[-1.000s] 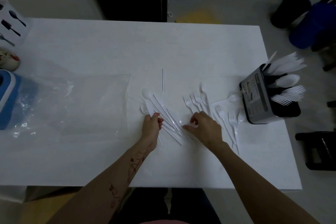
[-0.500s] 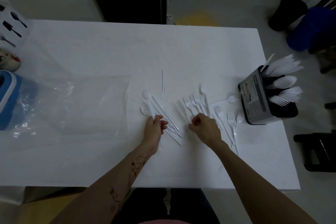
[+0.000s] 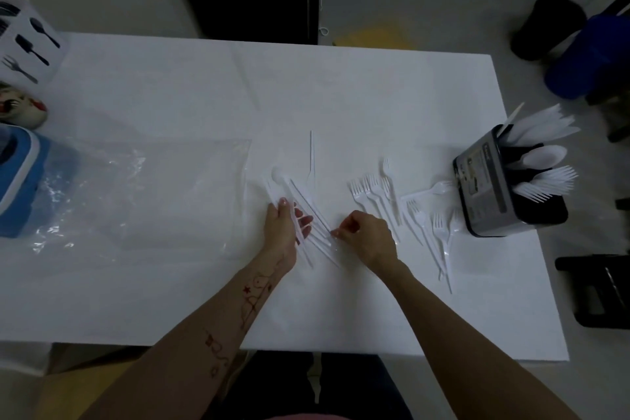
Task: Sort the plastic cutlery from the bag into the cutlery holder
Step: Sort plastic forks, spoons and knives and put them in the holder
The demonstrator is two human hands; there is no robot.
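A bundle of white plastic spoons and knives point(image 3: 300, 201) lies fanned at the middle of the white table point(image 3: 306, 85). My left hand point(image 3: 284, 225) grips the handles of this bundle, thumb on top. My right hand point(image 3: 366, 235) pinches the end of one white knife handle just to the right of the bundle. A single knife point(image 3: 312, 157) lies apart, pointing away. Several white forks point(image 3: 385, 194) are scattered to the right. The black cutlery holder point(image 3: 491, 194) stands at the right edge with knives, spoons and forks in it. The clear plastic bag point(image 3: 136, 194) lies flat at the left.
A blue and white container point(image 3: 20, 181) sits under the bag's left end. A white box printed with cutlery pictures point(image 3: 27, 41) and a small painted figure point(image 3: 20, 106) stand at the far left. Dark and blue bins point(image 3: 579, 44) are on the floor at the right.
My right hand moved left from the forks toward the bundle and now pinches a knife handle. My left hand spread its fingers more along the bundle.
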